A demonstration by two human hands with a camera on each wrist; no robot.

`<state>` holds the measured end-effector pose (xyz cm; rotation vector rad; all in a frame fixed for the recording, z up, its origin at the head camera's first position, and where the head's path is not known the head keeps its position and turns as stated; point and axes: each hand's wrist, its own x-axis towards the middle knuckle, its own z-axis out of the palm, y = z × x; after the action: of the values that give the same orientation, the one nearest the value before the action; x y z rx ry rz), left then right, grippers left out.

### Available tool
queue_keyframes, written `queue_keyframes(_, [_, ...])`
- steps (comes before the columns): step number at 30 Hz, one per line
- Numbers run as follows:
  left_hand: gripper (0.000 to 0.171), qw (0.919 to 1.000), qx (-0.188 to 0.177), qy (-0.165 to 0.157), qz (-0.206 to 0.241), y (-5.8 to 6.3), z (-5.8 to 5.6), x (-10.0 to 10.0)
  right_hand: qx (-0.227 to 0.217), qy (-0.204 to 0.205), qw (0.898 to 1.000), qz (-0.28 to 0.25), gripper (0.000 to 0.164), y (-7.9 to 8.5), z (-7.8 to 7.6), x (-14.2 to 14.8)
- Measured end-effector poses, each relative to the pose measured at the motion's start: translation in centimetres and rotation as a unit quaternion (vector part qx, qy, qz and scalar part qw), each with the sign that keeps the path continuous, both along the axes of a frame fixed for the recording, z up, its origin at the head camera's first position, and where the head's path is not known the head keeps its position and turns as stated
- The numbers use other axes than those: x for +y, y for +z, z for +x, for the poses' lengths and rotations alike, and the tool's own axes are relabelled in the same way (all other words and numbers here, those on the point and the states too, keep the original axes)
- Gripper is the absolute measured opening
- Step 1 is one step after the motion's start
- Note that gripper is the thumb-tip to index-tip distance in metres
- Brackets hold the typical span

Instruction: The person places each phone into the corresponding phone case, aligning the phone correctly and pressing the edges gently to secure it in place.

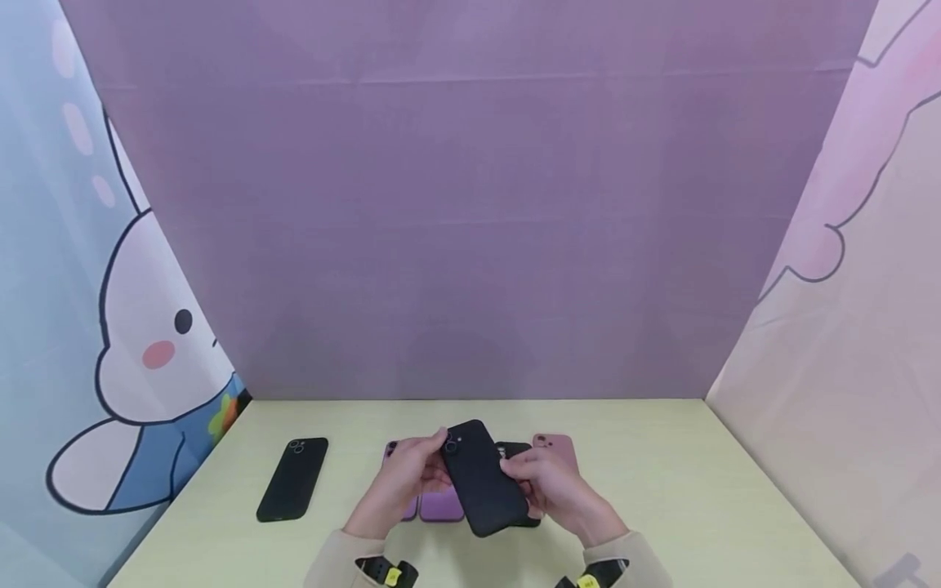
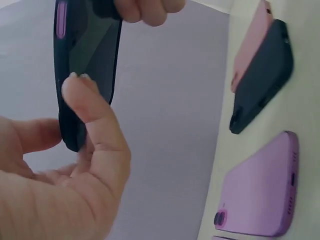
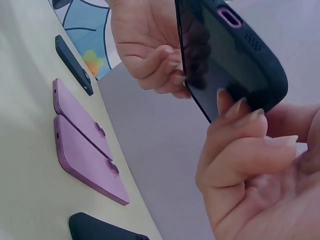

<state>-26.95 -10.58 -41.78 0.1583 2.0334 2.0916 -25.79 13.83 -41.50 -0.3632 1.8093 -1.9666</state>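
Observation:
A phone in a black case (image 1: 481, 482) is held tilted above the table, its back with the camera toward the head camera. My left hand (image 1: 412, 469) pinches it at the camera end, thumb on one side and fingers on the other. Around the lower part of its opposite edge, my right hand (image 1: 551, 483) grips it. In the left wrist view a purple side button (image 2: 61, 20) shows through the case. The dark glossy screen (image 3: 207, 57) and a purple-rimmed port opening (image 3: 230, 17) appear in the right wrist view.
Two purple phones (image 3: 90, 160) lie side by side on the pale table (image 1: 684, 498). A black-cased phone (image 1: 292, 480) lies alone at the left. Behind my right hand are another black-cased phone (image 2: 262, 75) and a pink phone (image 1: 556, 447). A purple backdrop (image 1: 470, 229) stands behind.

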Motion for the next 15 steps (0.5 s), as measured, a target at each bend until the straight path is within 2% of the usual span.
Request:
queue_keyframes(2, [0.046, 0.9985, 0.016, 0.011, -0.051, -0.1, 0.5, 0.2, 0.006, -0.016, 1.0, 0.005, 0.022, -0.2, 0.1, -0.1])
queue_keyframes(4, [0.046, 0.9917, 0.049, 0.026, -0.116, -0.2, 1.1, 0.4, 0.012, -0.03, 0.999, 0.01, 0.022, -0.5, 0.1, -0.3])
queue_keyframes(6, [0.043, 0.9784, 0.09, 0.048, -0.18, -0.1, 1.8, 0.8, 0.015, -0.039, 0.999, 0.015, 0.023, -0.9, 0.2, -0.5])
queue_keyframes(8, [0.041, 0.9604, 0.128, 0.066, -0.239, 0.1, 2.5, 1.3, 0.015, -0.041, 0.999, 0.018, 0.024, -1.1, 0.3, -0.7])
queue_keyframes(10, [0.046, 0.9439, 0.148, 0.077, -0.285, 0.5, 2.9, 1.8, 0.017, -0.038, 0.999, 0.021, 0.025, -1.3, 0.3, -0.8])
queue_keyframes(12, [0.056, 0.9296, 0.157, 0.075, -0.325, 0.9, 3.2, 2.3, 0.018, -0.029, 0.999, 0.025, 0.026, -1.4, 0.3, -0.9])
queue_keyframes(15, [0.069, 0.9211, 0.156, 0.049, -0.354, 1.2, 3.4, 2.5, 0.024, -0.002, 0.999, 0.034, 0.027, -1.5, 0.3, -1.1])
